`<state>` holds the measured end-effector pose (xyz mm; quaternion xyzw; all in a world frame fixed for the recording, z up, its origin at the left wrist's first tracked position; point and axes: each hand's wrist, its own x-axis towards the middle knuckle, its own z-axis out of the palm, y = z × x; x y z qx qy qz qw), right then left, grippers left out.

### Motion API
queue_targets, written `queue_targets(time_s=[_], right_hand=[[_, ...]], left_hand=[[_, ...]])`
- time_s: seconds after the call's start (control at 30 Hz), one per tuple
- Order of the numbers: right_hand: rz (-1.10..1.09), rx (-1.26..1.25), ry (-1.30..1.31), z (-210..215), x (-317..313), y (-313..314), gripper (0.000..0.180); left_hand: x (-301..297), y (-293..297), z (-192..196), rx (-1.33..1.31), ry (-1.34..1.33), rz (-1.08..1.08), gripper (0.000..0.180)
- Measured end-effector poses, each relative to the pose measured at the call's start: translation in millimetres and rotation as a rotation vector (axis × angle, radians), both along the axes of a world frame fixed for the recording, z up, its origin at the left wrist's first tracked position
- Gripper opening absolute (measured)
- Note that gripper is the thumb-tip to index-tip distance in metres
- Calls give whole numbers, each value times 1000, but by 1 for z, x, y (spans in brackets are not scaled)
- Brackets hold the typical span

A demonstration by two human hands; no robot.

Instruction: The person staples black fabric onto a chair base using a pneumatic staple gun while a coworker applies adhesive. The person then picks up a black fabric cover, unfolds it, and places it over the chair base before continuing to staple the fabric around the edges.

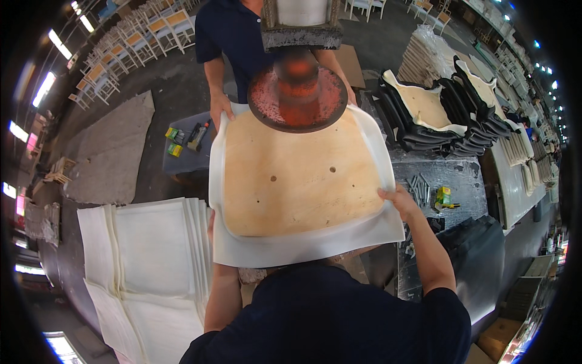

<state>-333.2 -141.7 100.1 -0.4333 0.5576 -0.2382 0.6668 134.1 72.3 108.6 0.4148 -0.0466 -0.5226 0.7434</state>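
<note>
A plywood seat board (297, 176) lies on a white cover sheet (303, 246) that sticks out around its edges. My right hand (398, 200) grips the right edge of the sheet and board. My left hand (210, 223) is mostly hidden under the sheet's left edge; only a sliver shows. A round rusty red press disc (297, 97) hangs over the far edge of the board. Across from me a person in a dark shirt holds the far corners, one hand (219, 108) on the left corner.
A stack of white cover sheets (145, 255) lies at my left. Upholstered black-and-cream seats (436, 115) are piled at the right. A staple tool and small green boxes (188, 136) sit on a side table. Fasteners and a green box (442, 195) lie on the metal bench at right.
</note>
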Motion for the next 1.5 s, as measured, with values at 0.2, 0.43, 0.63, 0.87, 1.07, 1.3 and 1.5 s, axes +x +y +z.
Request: queue_targets(time_s=[0.2,0.43,0.63,0.87,1.07,1.3,1.5], right_hand=[[33,-130,151,-14,15,-2,52],[60,-187,180,-18,12,-3,50],[66,-305,288,-13,13,6,45],[128,-395,728,13,30,12,44],[103,-355,905,10,22,13,54],[160,-354,936,-4,16,5,62],[181,-358,627,-12,-44,-15,53]], left_hand=[[11,8,-38,6,-106,2,46],[-4,9,-62,185,-554,169,43],[-12,2,-59,512,-1045,123,43],[-11,5,-52,656,-1527,19,40],[-26,-3,-50,503,-1685,48,37],[-30,-2,-51,525,-1913,46,32],[15,-7,-66,510,-1587,106,27]])
